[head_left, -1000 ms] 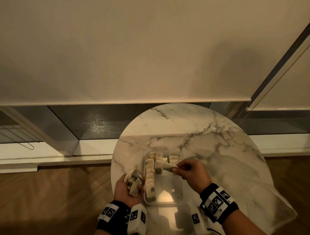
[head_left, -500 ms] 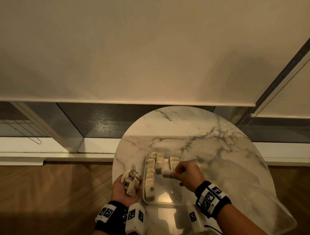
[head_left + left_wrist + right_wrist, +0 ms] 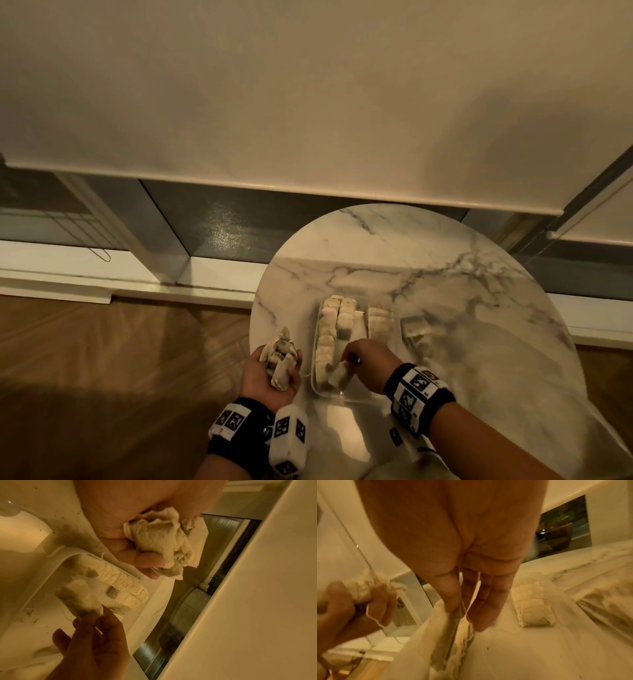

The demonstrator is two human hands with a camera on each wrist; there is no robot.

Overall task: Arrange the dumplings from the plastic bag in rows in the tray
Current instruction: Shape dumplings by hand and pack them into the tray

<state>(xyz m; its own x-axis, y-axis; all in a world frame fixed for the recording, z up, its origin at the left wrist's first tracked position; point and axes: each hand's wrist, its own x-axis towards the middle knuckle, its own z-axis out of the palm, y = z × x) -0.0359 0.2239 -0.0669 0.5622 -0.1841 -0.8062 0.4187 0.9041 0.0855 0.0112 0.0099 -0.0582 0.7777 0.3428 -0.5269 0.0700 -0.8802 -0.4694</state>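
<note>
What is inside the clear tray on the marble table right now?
Inside the tray, pale dumplings stand in rows along its left and far sides. The right hand pinches another dumpling at the near end. The hand covers part of the tray floor.

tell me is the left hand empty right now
No, the left hand holds a bunch of dumplings in its curled fingers beside the tray.
</note>
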